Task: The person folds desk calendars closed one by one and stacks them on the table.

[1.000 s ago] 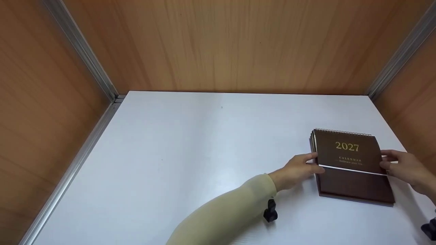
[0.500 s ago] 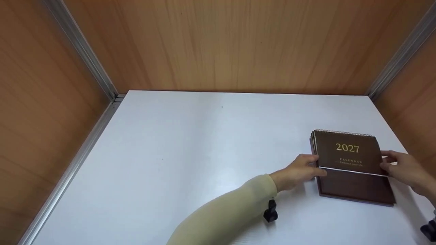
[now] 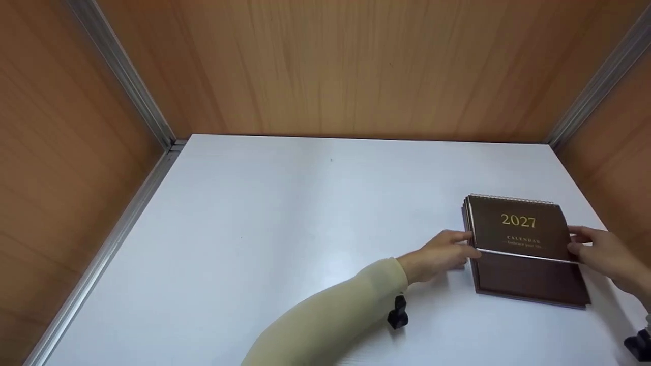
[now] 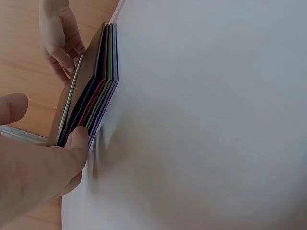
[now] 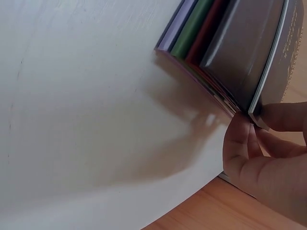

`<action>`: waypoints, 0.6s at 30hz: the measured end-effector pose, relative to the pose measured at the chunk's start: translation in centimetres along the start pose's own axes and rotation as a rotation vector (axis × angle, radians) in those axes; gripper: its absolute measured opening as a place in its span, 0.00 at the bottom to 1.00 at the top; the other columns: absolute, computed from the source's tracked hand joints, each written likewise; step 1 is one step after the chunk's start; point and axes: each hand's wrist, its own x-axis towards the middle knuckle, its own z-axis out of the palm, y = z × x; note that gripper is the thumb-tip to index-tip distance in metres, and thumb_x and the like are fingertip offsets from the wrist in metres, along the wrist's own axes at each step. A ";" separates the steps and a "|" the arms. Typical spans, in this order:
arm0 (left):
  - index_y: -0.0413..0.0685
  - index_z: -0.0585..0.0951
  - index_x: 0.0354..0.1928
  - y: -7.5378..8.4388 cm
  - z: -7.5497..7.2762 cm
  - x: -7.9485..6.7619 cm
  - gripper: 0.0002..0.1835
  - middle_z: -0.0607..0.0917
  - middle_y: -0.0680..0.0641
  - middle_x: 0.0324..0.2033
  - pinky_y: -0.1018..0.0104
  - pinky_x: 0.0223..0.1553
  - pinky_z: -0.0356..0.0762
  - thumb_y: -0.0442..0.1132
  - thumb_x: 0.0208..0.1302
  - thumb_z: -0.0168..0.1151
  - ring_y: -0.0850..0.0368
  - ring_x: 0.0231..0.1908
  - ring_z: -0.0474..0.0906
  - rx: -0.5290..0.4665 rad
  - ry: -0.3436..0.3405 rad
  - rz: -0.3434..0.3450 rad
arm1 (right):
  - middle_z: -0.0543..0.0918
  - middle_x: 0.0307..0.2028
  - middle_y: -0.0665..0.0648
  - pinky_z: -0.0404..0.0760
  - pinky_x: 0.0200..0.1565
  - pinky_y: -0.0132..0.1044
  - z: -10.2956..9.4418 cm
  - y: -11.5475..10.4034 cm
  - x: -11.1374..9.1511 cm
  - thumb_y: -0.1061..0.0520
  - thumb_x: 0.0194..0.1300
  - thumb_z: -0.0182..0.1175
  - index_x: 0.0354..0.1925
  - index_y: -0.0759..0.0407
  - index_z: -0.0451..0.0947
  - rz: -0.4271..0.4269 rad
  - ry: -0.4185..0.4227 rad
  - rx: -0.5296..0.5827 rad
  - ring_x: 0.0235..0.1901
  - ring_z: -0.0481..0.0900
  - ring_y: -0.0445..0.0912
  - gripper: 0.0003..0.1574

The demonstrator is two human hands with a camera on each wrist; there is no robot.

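A brown spiral-bound desk calendar point(image 3: 519, 219) marked 2027 lies on a stack of several notebooks. Its lower edge crosses the dark brown cover of the top notebook point(image 3: 531, 279). Red, green and purple notebooks point(image 5: 191, 28) show beneath in the right wrist view. My left hand point(image 3: 438, 255) is at the stack's left side; in the left wrist view one fingertip point(image 4: 80, 138) touches the layered edges, while another digit stands away from the cover. Opposite, my right hand point(image 3: 608, 256) pinches the calendar's lower right corner between thumb and finger, as the right wrist view shows.
The stack sits on a white table point(image 3: 254, 229), near its right edge. Wood-grain panels point(image 3: 325, 66) rise behind and on both sides, with metal rails point(image 3: 127, 81) at the corners. A small black device point(image 3: 397, 312) hangs under my left wrist.
My left hand moves slightly right, then draws back left, its fingertips now right at the stack's edge. The right hand and the calendar stay nearly where they were.
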 end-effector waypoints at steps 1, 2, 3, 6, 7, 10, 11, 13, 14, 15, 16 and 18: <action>0.45 0.73 0.77 0.1 -0.6 -0.2 0.33 0.72 0.52 0.76 0.61 0.64 0.81 0.37 0.70 0.66 0.45 0.67 0.79 0.000 0.021 -0.010 | 0.75 0.57 0.84 0.80 0.37 0.24 -0.1 -0.2 0.0 0.64 0.80 0.46 0.72 0.89 0.53 0.019 -0.025 0.028 0.37 0.73 0.25 0.35; 0.46 0.73 0.76 0.2 -1.3 -0.5 0.33 0.72 0.51 0.76 0.59 0.63 0.82 0.37 0.70 0.67 0.42 0.66 0.79 0.003 0.043 -0.017 | 0.73 0.59 0.84 0.81 0.39 0.24 -0.2 -0.4 0.0 0.62 0.81 0.44 0.74 0.89 0.49 0.041 -0.049 0.062 0.38 0.74 0.25 0.36; 0.46 0.73 0.76 0.4 -2.1 -0.8 0.33 0.71 0.50 0.76 0.57 0.63 0.82 0.38 0.70 0.67 0.40 0.66 0.79 0.002 0.063 -0.019 | 0.74 0.61 0.84 0.83 0.40 0.24 -0.4 -0.6 -0.1 0.60 0.83 0.42 0.75 0.89 0.46 0.061 -0.068 0.100 0.38 0.75 0.24 0.38; 0.52 0.75 0.76 0.9 -5.0 -2.1 0.32 0.69 0.48 0.76 0.55 0.64 0.82 0.40 0.71 0.67 0.41 0.65 0.80 0.035 0.136 -0.018 | 0.68 0.66 0.84 0.84 0.43 0.24 -1.2 -1.4 -0.4 0.54 0.86 0.36 0.77 0.86 0.39 0.100 -0.079 0.179 0.39 0.75 0.22 0.41; 0.54 0.75 0.76 1.1 -6.0 -2.6 0.31 0.69 0.48 0.76 0.54 0.64 0.81 0.40 0.72 0.67 0.42 0.66 0.79 0.057 0.160 -0.012 | 0.66 0.68 0.85 0.83 0.42 0.22 -1.6 -1.7 -0.6 0.52 0.87 0.35 0.78 0.85 0.37 0.102 -0.067 0.179 0.41 0.76 0.24 0.42; 0.60 0.76 0.75 1.7 -9.0 -4.2 0.29 0.71 0.49 0.74 0.54 0.64 0.80 0.43 0.73 0.66 0.48 0.67 0.77 0.175 0.245 0.010 | 0.57 0.71 0.88 0.74 0.42 0.24 -2.1 -2.7 -1.5 0.47 0.87 0.34 0.79 0.81 0.39 0.069 0.010 0.092 0.52 0.83 0.49 0.44; 0.60 0.75 0.76 1.8 -10.0 -4.8 0.30 0.71 0.50 0.74 0.54 0.65 0.80 0.43 0.74 0.65 0.49 0.68 0.76 0.226 0.272 0.025 | 0.55 0.72 0.89 0.73 0.44 0.29 -2.1 -3.1 -1.8 0.46 0.87 0.34 0.79 0.81 0.41 0.051 0.043 0.046 0.57 0.80 0.60 0.44; 0.60 0.73 0.77 2.1 -11.9 -6.1 0.31 0.71 0.50 0.75 0.54 0.66 0.78 0.43 0.74 0.64 0.51 0.70 0.73 0.320 0.317 0.059 | 0.56 0.71 0.88 0.73 0.51 0.43 -2.0 -4.0 -2.3 0.46 0.87 0.36 0.79 0.79 0.44 0.015 0.104 -0.033 0.63 0.65 0.80 0.43; 0.59 0.72 0.78 2.2 -12.8 -6.8 0.31 0.71 0.50 0.75 0.54 0.68 0.77 0.43 0.75 0.63 0.50 0.71 0.72 0.364 0.334 0.081 | 0.55 0.71 0.88 0.73 0.53 0.52 -1.9 -4.4 -2.6 0.47 0.87 0.37 0.79 0.79 0.45 -0.003 0.132 -0.060 0.65 0.60 0.83 0.43; 0.58 0.70 0.79 2.2 -13.8 -7.5 0.32 0.70 0.50 0.76 0.53 0.70 0.75 0.43 0.75 0.62 0.50 0.72 0.70 0.404 0.349 0.106 | 0.56 0.71 0.88 0.71 0.55 0.61 -1.6 -4.9 -2.8 0.47 0.87 0.38 0.80 0.78 0.46 -0.016 0.157 -0.077 0.65 0.59 0.83 0.42; 0.57 0.69 0.80 2.2 -14.7 -8.3 0.33 0.69 0.50 0.77 0.52 0.71 0.73 0.43 0.76 0.61 0.49 0.74 0.69 0.447 0.362 0.128 | 0.54 0.72 0.88 0.69 0.56 0.69 -1.4 -5.4 -3.0 0.47 0.87 0.39 0.80 0.77 0.45 -0.024 0.167 -0.079 0.66 0.58 0.83 0.43; 0.54 0.66 0.81 2.2 -16.5 -9.9 0.34 0.66 0.48 0.79 0.50 0.75 0.67 0.43 0.76 0.61 0.47 0.77 0.64 0.525 0.390 0.171 | 0.53 0.73 0.87 0.64 0.57 0.79 -0.8 -6.5 -3.3 0.47 0.87 0.41 0.81 0.75 0.46 -0.044 0.181 -0.073 0.67 0.57 0.83 0.42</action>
